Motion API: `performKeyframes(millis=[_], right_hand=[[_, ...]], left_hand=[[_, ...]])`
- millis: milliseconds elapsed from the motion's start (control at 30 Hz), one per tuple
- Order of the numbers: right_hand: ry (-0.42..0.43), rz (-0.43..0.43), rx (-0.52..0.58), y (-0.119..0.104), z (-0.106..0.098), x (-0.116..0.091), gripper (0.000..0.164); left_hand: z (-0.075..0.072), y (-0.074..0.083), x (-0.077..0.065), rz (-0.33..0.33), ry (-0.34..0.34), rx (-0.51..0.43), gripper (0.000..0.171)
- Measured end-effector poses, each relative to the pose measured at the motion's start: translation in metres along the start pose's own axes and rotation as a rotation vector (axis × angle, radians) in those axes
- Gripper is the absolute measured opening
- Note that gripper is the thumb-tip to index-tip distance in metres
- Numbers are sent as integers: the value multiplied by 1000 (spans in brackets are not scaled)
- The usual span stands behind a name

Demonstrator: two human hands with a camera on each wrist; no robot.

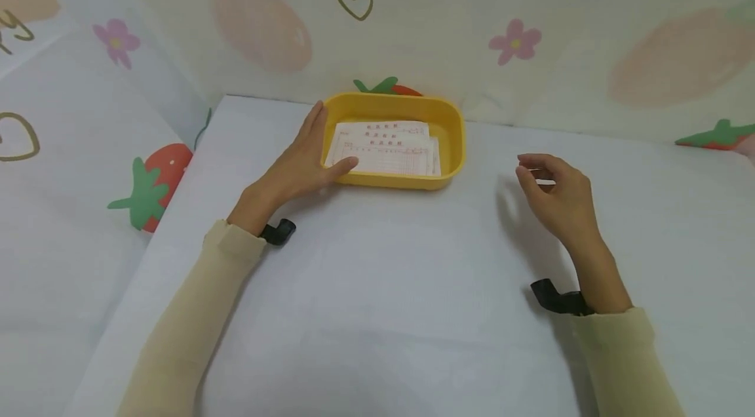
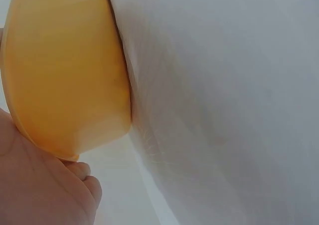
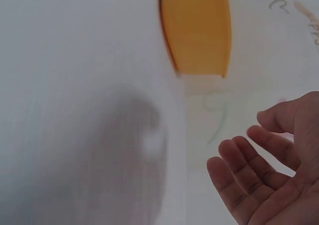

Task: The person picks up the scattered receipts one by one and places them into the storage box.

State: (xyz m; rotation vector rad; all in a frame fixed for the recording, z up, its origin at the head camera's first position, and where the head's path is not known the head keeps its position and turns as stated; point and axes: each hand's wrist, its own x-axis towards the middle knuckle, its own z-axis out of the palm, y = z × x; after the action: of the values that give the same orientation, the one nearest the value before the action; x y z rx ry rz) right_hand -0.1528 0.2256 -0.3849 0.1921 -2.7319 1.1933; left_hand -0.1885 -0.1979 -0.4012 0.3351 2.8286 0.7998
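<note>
A shallow yellow plastic basket point(image 1: 454, 141) stands at the back of the white table, holding several overlapping white paper slips point(image 1: 383, 155) printed in red. At its left end, my left hand point(image 1: 301, 164) grips the rim, with the thumb reaching over the front edge and the fingers along the left side. In the left wrist view, fingertips point(image 2: 92, 185) curl beneath the rim of the basket point(image 2: 70, 70). Well to the right, my right hand point(image 1: 557, 197) hovers above the table, fingers loosely bent and holding nothing. The right wrist view shows its palm and relaxed fingers point(image 3: 249, 170) apart from the basket.
White cloth covers the table point(image 1: 401, 286). Right behind the basket rises a backdrop point(image 1: 413, 30) printed with strawberries, flowers and hearts. Another printed cloth point(image 1: 71, 227) lies beyond the table's left edge. Black wrist cameras point(image 1: 557, 299) sit by both sleeves.
</note>
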Motion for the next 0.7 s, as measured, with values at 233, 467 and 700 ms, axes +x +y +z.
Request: performKeyframes(millis=[233,467,700], right_hand=[[-17,-29,-25,1,1,0,32],[-20,-54,-22,5,-2,0,33],[26,-84,-26,8,-4,-2,32]], left_hand=[[-1,-3,-4,-13,9,2,116],[-1,-2,-2,9,33,38,115],[-2,1,-1,36,72,116,110]])
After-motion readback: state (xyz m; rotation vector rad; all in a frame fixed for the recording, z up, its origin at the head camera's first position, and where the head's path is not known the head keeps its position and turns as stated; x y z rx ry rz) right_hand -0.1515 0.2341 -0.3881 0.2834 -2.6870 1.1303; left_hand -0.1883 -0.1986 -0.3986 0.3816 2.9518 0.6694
